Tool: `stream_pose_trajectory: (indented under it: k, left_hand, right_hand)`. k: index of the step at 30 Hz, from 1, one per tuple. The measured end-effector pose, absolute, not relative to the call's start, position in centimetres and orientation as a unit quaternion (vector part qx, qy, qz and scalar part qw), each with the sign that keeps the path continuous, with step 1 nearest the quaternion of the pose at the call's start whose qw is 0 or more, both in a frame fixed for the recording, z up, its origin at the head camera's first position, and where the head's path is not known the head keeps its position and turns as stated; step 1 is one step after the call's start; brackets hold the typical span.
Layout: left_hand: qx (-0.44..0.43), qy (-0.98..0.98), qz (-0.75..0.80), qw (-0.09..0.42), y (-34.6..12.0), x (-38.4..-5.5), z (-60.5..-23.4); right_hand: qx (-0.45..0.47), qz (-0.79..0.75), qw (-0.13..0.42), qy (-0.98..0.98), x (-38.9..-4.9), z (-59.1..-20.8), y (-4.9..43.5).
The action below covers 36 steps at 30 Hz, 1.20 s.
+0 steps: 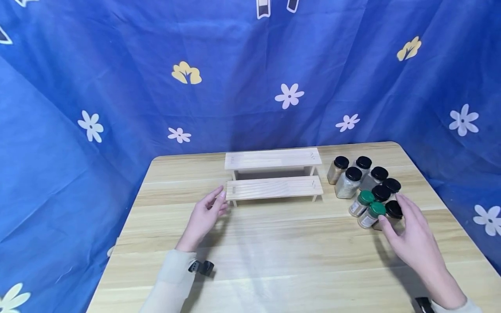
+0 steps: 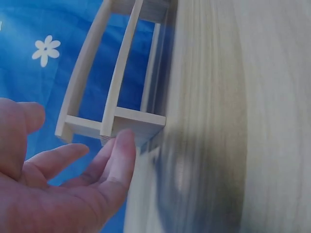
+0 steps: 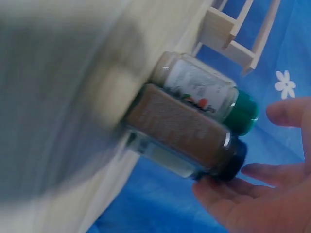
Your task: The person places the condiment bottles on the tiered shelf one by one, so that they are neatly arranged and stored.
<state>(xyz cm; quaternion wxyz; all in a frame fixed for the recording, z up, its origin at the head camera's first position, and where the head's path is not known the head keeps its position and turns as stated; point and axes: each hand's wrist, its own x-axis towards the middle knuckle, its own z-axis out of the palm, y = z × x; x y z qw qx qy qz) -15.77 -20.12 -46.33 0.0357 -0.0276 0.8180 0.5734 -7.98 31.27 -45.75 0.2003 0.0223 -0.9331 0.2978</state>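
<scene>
A two-step wooden shelf (image 1: 274,188) stands at the back middle of the table. At the left end of its lower step is my left hand (image 1: 205,217), fingers loosely bent; in the left wrist view the fingertips (image 2: 127,138) overlap the step's corner. On the right, my right hand (image 1: 415,239) reaches over the near side of a group of spice jars, thumb and fingers spread apart. Closest to it are a black-capped jar of brown powder (image 3: 177,126) and a green-capped spice jar (image 3: 201,90). Fingertips are right at the black cap (image 3: 232,159), while the thumb is apart from the green cap.
More black-capped jars, among them a white-filled jar (image 1: 346,186), stand close together right of the shelf. The light wooden table (image 1: 274,256) meets a blue flowered cloth (image 1: 242,87) behind and at both sides.
</scene>
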Motion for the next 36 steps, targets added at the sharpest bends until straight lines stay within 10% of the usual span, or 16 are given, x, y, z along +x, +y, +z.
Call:
stream_pose_trajectory:
  k: [36]
  left_hand:
    - [-0.103,0.74,0.665,0.01,-19.0,-17.8,-49.0]
  right_hand:
    - [-0.034,0.424,0.154,-0.892,-8.7,-48.4,33.5]
